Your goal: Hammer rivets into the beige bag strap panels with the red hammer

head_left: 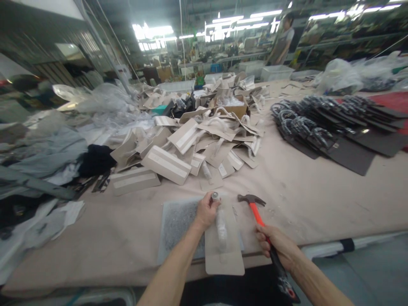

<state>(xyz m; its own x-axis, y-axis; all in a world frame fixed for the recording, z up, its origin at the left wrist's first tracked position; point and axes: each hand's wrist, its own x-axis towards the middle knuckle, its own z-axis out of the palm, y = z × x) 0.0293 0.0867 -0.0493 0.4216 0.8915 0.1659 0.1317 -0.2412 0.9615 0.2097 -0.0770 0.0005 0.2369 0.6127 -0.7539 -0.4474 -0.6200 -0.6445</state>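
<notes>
My left hand [206, 211] is closed around a small metal cylinder [215, 196], upright at the far end of a beige panel [225, 250]. A plastic-wrapped handle [221, 229] runs along the panel's middle. The panel lies partly over a grey, speckled board [178, 225] and overhangs the table's front edge. To the right, my right hand [270, 242] grips a claw hammer [257, 214] by its red and black handle, the head pointing away from me and to the left.
A heap of beige panels [167, 165] covers the table's middle. Dark panels with wrapped handles [347, 148] are stacked at right. Plastic bags and cloth [44, 144] crowd the left. A person [283, 42] stands in the background.
</notes>
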